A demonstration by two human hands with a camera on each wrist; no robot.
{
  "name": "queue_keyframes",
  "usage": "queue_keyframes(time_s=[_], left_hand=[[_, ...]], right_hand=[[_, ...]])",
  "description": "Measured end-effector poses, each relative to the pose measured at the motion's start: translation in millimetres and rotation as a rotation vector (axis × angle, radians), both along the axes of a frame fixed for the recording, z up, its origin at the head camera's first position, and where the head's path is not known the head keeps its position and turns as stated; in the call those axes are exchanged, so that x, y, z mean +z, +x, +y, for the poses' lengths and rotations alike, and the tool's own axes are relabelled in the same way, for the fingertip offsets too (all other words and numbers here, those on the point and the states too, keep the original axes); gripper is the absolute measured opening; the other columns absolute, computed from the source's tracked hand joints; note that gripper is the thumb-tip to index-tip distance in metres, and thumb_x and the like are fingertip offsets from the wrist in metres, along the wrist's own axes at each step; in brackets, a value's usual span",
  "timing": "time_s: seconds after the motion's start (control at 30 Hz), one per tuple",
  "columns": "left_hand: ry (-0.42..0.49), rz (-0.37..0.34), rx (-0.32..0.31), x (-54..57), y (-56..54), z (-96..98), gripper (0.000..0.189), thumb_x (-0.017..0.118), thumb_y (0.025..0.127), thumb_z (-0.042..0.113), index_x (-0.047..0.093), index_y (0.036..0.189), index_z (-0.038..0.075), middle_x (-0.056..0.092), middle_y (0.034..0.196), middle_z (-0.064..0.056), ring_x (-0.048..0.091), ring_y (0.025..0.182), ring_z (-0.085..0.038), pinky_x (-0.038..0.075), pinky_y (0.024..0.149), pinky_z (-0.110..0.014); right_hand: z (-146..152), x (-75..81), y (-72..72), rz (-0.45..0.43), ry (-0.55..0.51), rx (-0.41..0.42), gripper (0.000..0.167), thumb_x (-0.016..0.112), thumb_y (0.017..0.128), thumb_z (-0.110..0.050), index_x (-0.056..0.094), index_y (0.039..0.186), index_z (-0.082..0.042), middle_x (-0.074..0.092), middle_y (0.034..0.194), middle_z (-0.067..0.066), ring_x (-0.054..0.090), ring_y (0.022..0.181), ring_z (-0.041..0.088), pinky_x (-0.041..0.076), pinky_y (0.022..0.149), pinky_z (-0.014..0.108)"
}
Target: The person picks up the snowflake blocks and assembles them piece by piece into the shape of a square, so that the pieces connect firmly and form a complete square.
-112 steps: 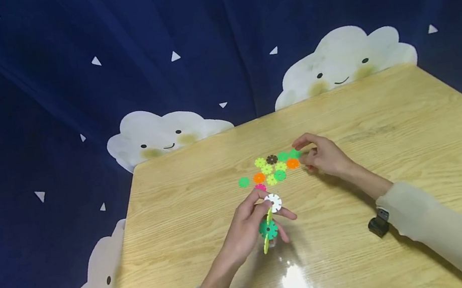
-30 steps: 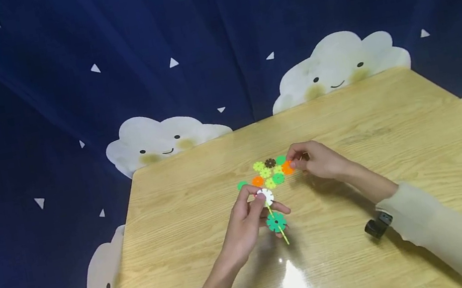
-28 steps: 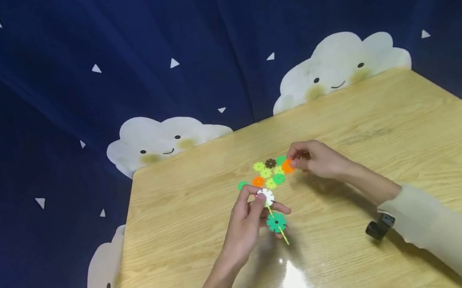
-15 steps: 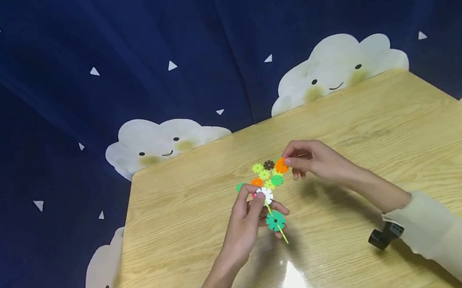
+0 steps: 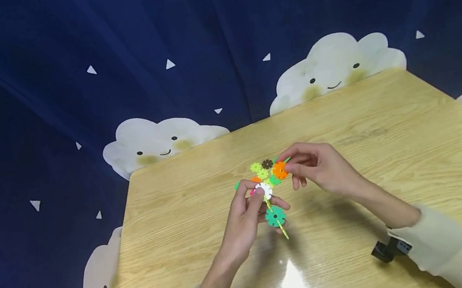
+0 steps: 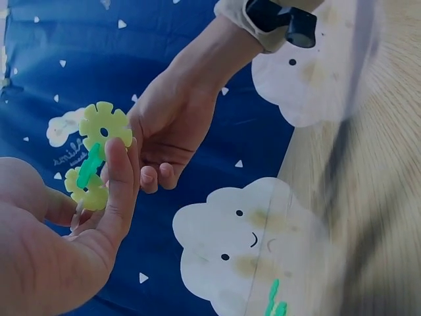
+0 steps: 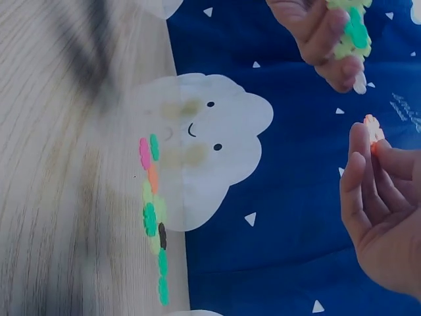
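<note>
In the head view, my left hand (image 5: 241, 218) pinches a white notched disc (image 5: 266, 190) between thumb and fingers. It tops a chain of interlocking discs: a yellow one (image 6: 104, 125) follows, then a green disc (image 5: 275, 216) and another yellow disc (image 6: 92, 195), seen edge-on from the head. My right hand (image 5: 324, 166) pinches an orange disc (image 5: 280, 171) by its right edge, just right of the white one. In the right wrist view the orange disc (image 7: 373, 130) is raised above the table, with a gap between it and the white disc (image 7: 360, 83).
Behind the hands, several loose discs lie in a cluster on the wooden table (image 5: 173, 235), among them a brown disc (image 5: 267, 164) and a yellow disc (image 5: 256, 167). A dark blue curtain (image 5: 126, 39) with white clouds surrounds the far and left table edges.
My right hand has taken the orange disc from the cluster's right end, lifted it and brought it left and nearer the white disc. My left hand still holds the chain, which has turned slightly.
</note>
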State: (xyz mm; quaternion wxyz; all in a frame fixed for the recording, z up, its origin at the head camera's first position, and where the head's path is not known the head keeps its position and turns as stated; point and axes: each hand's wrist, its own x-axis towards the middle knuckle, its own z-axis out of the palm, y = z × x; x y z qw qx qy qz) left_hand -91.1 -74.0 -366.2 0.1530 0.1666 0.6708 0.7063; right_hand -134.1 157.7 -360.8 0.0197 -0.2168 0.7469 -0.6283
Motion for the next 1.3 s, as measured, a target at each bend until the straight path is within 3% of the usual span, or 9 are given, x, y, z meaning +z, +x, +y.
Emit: queue_keyframes(time_s=[0.13, 0.33, 0.57, 0.73, 0.93, 1.17, 1.3], left_hand=[[0.005, -0.001, 0.002, 1.5, -0.6, 1.5, 0.023, 0.036, 0.115, 0.030, 0.042, 0.115, 0.007, 0.075, 0.100, -0.021, 0.074, 0.067, -0.026, 0.062, 0.063, -0.047], [0.013, -0.003, 0.009, 3.9, -0.2, 2.7, 0.022, 0.038, 0.115, 0.028, 0.041, 0.112, 0.007, 0.075, 0.100, -0.024, 0.074, 0.068, -0.031, 0.061, 0.066, -0.058], [0.021, 0.004, 0.017, 5.1, 0.1, 3.0, 0.018, 0.039, 0.114, 0.025, 0.040, 0.110, 0.008, 0.075, 0.100, -0.025, 0.073, 0.070, -0.042, 0.062, 0.061, -0.038], [0.039, -0.008, 0.018, 3.4, 1.0, 2.2, 0.020, 0.038, 0.114, 0.026, 0.040, 0.109, 0.007, 0.075, 0.099, -0.025, 0.074, 0.067, -0.032, 0.060, 0.059, -0.035], [0.052, -0.016, 0.027, 2.3, 2.6, 1.7, 0.020, 0.037, 0.115, 0.027, 0.039, 0.108, 0.008, 0.075, 0.099, -0.025, 0.073, 0.067, -0.032, 0.059, 0.057, -0.034], [0.060, -0.018, 0.050, 2.3, 3.1, 3.9, 0.020, 0.037, 0.114, 0.026, 0.039, 0.104, 0.008, 0.076, 0.096, -0.024, 0.072, 0.064, -0.025, 0.057, 0.055, -0.032], [0.073, -0.015, 0.071, 1.3, 3.2, 5.6, 0.020, 0.038, 0.114, 0.024, 0.039, 0.102, 0.008, 0.076, 0.095, -0.025, 0.071, 0.063, -0.025, 0.056, 0.053, -0.031]], right_hand=[[-3.8, 0.4, 6.7, 0.058, 0.020, -0.016, 0.015, 0.071, 0.099, -0.009, 0.071, 0.114, -0.010, 0.074, 0.086, 0.006, 0.069, 0.064, 0.024, 0.055, 0.056, 0.028], [-6.5, 0.0, 12.0, 0.172, 0.064, -0.027, 0.013, 0.071, 0.098, -0.006, 0.073, 0.108, -0.015, 0.074, 0.088, -0.001, 0.068, 0.064, 0.018, 0.053, 0.055, 0.027], [-11.3, -2.1, 14.4, 0.352, 0.088, -0.011, 0.019, 0.073, 0.095, 0.000, 0.074, 0.105, -0.016, 0.071, 0.082, -0.007, 0.066, 0.063, 0.013, 0.045, 0.050, 0.022], [-14.4, -5.1, 15.5, 0.494, 0.121, -0.045, 0.023, 0.076, 0.091, 0.003, 0.075, 0.103, -0.016, 0.072, 0.085, -0.012, 0.065, 0.062, 0.008, 0.042, 0.049, 0.017], [-18.1, -7.2, 18.0, 0.576, 0.125, -0.067, 0.028, 0.078, 0.086, 0.008, 0.075, 0.102, -0.015, 0.073, 0.088, -0.012, 0.067, 0.063, 0.005, 0.047, 0.052, 0.016], [-23.7, -7.8, 18.0, 0.714, 0.094, -0.091, 0.032, 0.077, 0.082, 0.016, 0.074, 0.100, -0.010, 0.074, 0.084, -0.005, 0.065, 0.059, 0.006, 0.046, 0.050, 0.015], [-28.0, -10.0, 18.3, 0.751, 0.093, -0.109, 0.032, 0.074, 0.081, 0.019, 0.073, 0.097, -0.008, 0.073, 0.079, -0.005, 0.065, 0.059, 0.005, 0.048, 0.051, 0.014]])
